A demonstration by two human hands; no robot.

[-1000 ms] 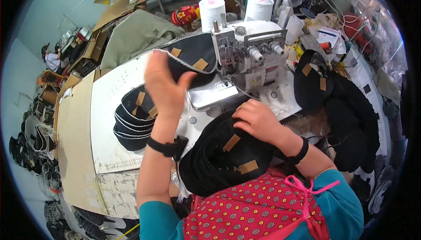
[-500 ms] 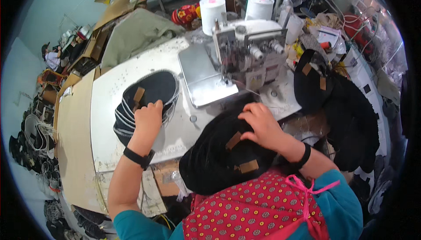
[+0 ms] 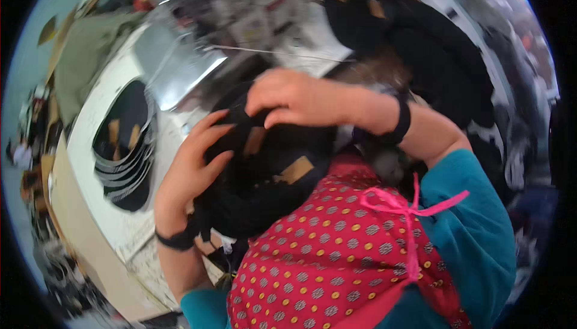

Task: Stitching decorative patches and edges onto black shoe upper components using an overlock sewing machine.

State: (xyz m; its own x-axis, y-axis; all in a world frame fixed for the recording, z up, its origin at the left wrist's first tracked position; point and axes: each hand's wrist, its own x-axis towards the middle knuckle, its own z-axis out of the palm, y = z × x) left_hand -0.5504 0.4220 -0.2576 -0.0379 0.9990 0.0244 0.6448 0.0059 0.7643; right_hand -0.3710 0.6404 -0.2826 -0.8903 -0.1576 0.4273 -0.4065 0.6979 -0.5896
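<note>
A stack of black fabric pieces (image 3: 264, 191) with tan patches lies on my lap, against the table edge. My left hand (image 3: 195, 158) is at its left side, fingers spread and thumb apart, holding nothing. Over the stack's far edge, my right hand (image 3: 285, 97) bends its fingers and thumb onto the top black piece; motion blur softens the fingertips. To the left on the white table sits a pile of black pieces (image 3: 125, 149) with pale edging, touched by neither hand.
The sewing machine (image 3: 258, 16) stands beyond my hands, with its shiny metal plate (image 3: 174, 67) to the left. A thread (image 3: 282, 54) stretches rightward from it. More black pieces (image 3: 433, 58) hang at the right. A grey-green cloth (image 3: 96, 58) lies far left.
My left hand has left the pale-edged pile and come to the black stack, its fingers opening. My right hand has shifted to the stack's far edge. The whole view has swung right.
</note>
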